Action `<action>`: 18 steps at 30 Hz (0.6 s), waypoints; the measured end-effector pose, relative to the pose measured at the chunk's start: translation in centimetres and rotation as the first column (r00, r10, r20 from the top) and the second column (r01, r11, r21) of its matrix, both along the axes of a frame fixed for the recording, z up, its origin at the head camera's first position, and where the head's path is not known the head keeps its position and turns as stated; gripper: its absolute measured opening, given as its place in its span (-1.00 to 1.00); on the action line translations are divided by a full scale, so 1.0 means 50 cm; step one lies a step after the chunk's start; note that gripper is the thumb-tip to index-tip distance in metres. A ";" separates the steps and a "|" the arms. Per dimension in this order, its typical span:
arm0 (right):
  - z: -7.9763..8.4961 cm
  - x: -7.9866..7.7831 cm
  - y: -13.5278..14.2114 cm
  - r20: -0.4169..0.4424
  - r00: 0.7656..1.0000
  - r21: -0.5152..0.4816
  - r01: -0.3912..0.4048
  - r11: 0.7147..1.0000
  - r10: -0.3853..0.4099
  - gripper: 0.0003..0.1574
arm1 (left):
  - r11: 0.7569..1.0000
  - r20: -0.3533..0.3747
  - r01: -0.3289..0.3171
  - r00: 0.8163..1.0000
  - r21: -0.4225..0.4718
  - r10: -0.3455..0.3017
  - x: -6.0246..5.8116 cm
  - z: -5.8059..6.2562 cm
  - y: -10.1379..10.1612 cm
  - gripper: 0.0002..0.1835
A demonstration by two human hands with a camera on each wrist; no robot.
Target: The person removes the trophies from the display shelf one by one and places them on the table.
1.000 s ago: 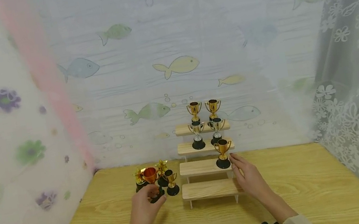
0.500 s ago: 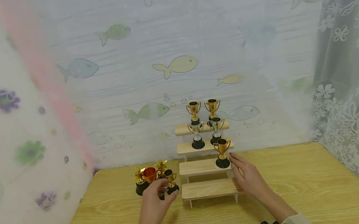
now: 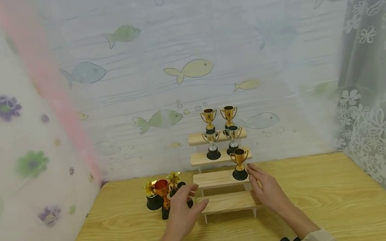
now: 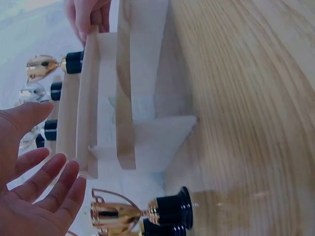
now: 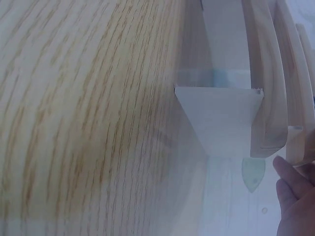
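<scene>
My left hand (image 3: 185, 210) is at the front left of a stepped wooden display stand (image 3: 227, 205). In the left wrist view its fingers are spread with nothing between them. Beside it on the table stands a small gold trophy cup (image 4: 115, 216), mostly covered by this hand in the head view. My right hand (image 3: 269, 191) rests its fingertips against the stand's right end, close to a lone gold-coloured trophy cup (image 3: 239, 162) on the second step from the front. Two silver cups (image 3: 211, 139) stand one step higher, and two gold cups (image 3: 209, 117) are on top.
Left of the stand, an orange-red trophy cup (image 3: 162, 188) stands with two gold star trophies (image 3: 174, 177) on the wooden table (image 3: 120, 236). A fish-patterned curtain (image 3: 185, 31) hangs behind, with a lace curtain (image 3: 384, 125) on the right.
My left hand has moved rightward from the orange-red cup, past the small gold cup, to the stand's left end. The right hand keeps its place. No trophy has moved.
</scene>
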State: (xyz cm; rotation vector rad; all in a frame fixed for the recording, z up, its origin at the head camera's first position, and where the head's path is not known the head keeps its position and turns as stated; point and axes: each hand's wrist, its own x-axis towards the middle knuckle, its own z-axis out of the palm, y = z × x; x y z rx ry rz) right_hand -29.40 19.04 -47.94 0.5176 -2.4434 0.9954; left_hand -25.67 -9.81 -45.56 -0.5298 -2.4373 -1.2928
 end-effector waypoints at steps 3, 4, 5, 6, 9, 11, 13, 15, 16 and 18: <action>0.001 0.000 0.001 0.002 1.000 -0.006 -0.001 1.000 0.001 -0.52 | 1.000 -0.019 0.019 1.000 -0.009 -0.019 -0.004 0.006 0.019 -0.52; 0.001 0.001 0.001 0.005 1.000 -0.008 0.000 1.000 0.000 -0.51 | 1.000 -0.027 0.024 0.999 -0.011 -0.024 -0.005 0.008 0.026 -0.52; 0.001 0.001 0.001 0.008 1.000 -0.010 0.001 1.000 -0.001 -0.51 | 1.000 -0.040 0.023 0.999 -0.021 -0.024 -0.007 0.010 0.032 -0.52; 0.001 0.001 0.001 0.010 1.000 -0.011 0.002 1.000 -0.002 -0.51 | 0.999 -0.051 0.025 0.998 -0.027 -0.027 -0.008 0.013 0.038 -0.52; 0.001 0.001 0.001 0.015 1.000 -0.018 0.006 1.000 -0.006 -0.50 | 0.999 -0.082 0.026 0.996 -0.041 -0.029 -0.012 0.021 0.056 -0.53; 0.001 0.001 0.002 0.014 1.000 -0.019 0.009 1.000 -0.008 -0.51 | 0.999 -0.087 0.029 0.996 -0.044 -0.033 -0.015 0.025 0.066 -0.53; 0.000 0.001 0.001 0.010 1.000 -0.019 0.008 1.000 -0.008 -0.51 | 0.999 -0.081 0.037 0.996 -0.038 -0.040 -0.016 0.028 0.075 -0.53; 0.000 0.001 0.001 0.004 1.000 -0.016 0.005 1.000 -0.005 -0.51 | 0.998 -0.081 0.039 0.996 -0.046 -0.043 -0.019 0.029 0.082 -0.52; 0.000 0.001 0.001 0.001 1.000 -0.016 0.004 1.000 -0.004 -0.52 | 0.998 -0.076 0.041 0.996 -0.046 -0.044 -0.019 0.030 0.085 -0.52; -0.001 0.000 0.001 -0.004 1.000 -0.014 0.002 1.000 -0.002 -0.52 | 0.998 -0.075 0.043 0.996 -0.047 -0.047 -0.021 0.031 0.092 -0.52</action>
